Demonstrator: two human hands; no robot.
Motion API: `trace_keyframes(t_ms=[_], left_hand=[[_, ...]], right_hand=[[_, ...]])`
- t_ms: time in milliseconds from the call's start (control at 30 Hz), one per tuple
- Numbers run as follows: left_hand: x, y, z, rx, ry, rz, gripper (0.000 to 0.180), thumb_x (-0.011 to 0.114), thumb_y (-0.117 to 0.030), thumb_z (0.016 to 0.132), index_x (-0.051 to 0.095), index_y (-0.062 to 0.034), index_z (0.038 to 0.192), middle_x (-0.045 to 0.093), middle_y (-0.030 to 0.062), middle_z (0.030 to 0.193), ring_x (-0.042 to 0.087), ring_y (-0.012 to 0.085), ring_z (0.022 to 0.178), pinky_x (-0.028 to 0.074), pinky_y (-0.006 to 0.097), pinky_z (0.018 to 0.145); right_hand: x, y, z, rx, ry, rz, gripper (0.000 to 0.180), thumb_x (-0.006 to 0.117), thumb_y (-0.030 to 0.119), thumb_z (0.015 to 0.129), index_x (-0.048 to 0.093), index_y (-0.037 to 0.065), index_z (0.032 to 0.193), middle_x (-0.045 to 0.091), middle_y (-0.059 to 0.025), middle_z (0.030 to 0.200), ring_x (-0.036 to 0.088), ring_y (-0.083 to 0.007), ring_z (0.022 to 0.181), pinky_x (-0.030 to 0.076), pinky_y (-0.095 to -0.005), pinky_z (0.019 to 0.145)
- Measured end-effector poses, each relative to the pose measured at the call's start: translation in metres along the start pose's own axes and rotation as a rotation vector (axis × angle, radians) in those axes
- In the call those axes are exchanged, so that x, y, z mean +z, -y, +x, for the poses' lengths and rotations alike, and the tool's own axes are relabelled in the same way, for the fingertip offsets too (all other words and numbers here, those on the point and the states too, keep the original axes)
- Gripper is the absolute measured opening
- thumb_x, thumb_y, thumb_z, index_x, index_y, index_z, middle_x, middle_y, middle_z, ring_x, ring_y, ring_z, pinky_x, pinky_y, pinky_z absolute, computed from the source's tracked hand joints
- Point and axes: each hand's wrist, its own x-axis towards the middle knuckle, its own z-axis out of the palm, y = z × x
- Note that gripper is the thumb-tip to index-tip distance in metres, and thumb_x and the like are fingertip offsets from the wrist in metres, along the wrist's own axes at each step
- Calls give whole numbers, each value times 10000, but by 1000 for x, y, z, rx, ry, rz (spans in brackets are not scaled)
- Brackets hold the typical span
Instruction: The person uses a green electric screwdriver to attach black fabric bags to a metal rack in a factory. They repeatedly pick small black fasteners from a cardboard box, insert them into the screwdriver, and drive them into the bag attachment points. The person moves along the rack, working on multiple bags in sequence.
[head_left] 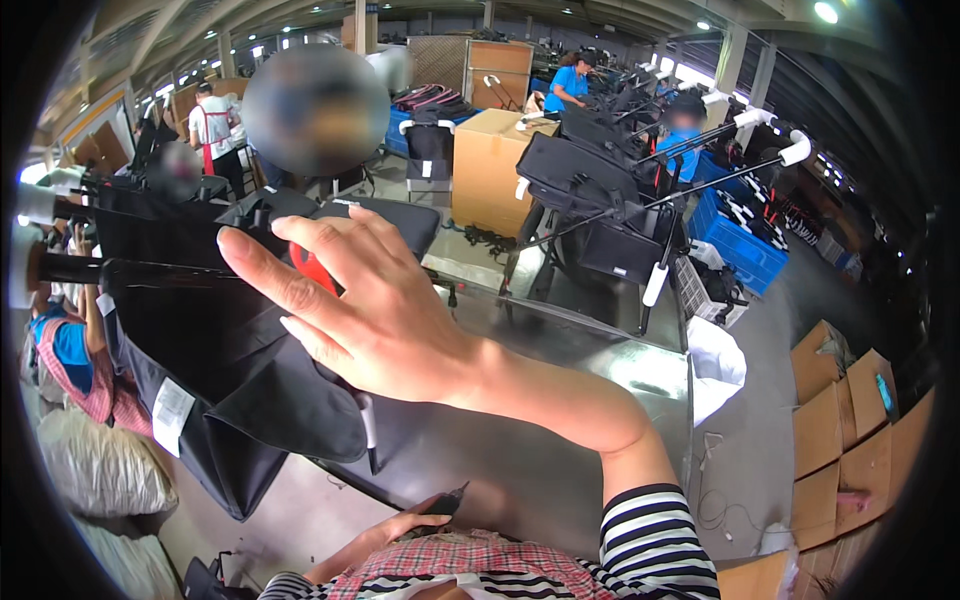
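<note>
My right hand (390,320) is raised over a black fabric stroller (190,330), its fingers stretched out and apart. A bright red part (314,268) shows behind the fingers; whether they touch it is hidden. A white label (172,416) is on the stroller's fabric. Its frame ends in a light-coloured piece at far left. Low in the view, close to my body, my left hand (405,526) is closed around a dark hand tool (443,502) with a thin pointed tip. The tool's exact kind cannot be made out.
The stroller lies on a shiny metal workbench (470,440). Other black strollers (590,180) stand at its far right, by a blue crate (740,245). A large cardboard box (495,165) stands behind. Flattened cartons (840,440) lie at right, stuffed sacks (100,465) at left. Co-workers stand farther off.
</note>
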Motion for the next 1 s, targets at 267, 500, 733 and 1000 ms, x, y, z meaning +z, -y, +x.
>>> trace_keyframes(t_ms=[267, 500, 733, 1000], left_hand=[[18, -20, 17, -141, -74, 172, 1017, 741, -491, 857, 171, -99, 1602, 478, 121, 1429, 446, 213, 1310, 327, 344, 1090], [20, -16, -7, -73, -139, 182, 1033, 720, -533, 854, 168, -83, 1601, 442, 150, 1485, 394, 260, 1378, 297, 379, 1134], [-2, 32, 3, 26, -140, 47, 1038, 735, -520, 848, 173, -76, 1599, 499, 132, 1406, 445, 234, 1310, 330, 361, 1094], [20, 5, -31, -40, -161, 104, 1039, 733, -523, 850, 169, -75, 1599, 491, 133, 1419, 438, 231, 1323, 321, 361, 1107]], right_hand=[[-4, 24, 39, -117, 32, 322, 842, 598, 54, 813, 237, 38, 1574, 497, -32, 510, 464, -168, 367, 391, -336, 370], [54, 68, 71, -190, 237, 330, 882, 648, 159, 827, 177, -191, 1486, 528, -78, 475, 509, -197, 355, 403, -358, 357], [53, 65, 77, 6, 240, 355, 902, 642, 199, 890, 95, -107, 1539, 627, -114, 575, 599, -247, 431, 458, -371, 408], [56, 87, 79, -13, 330, 398, 881, 624, 226, 913, 95, -62, 1556, 595, -126, 527, 588, -303, 425, 485, -404, 432]])
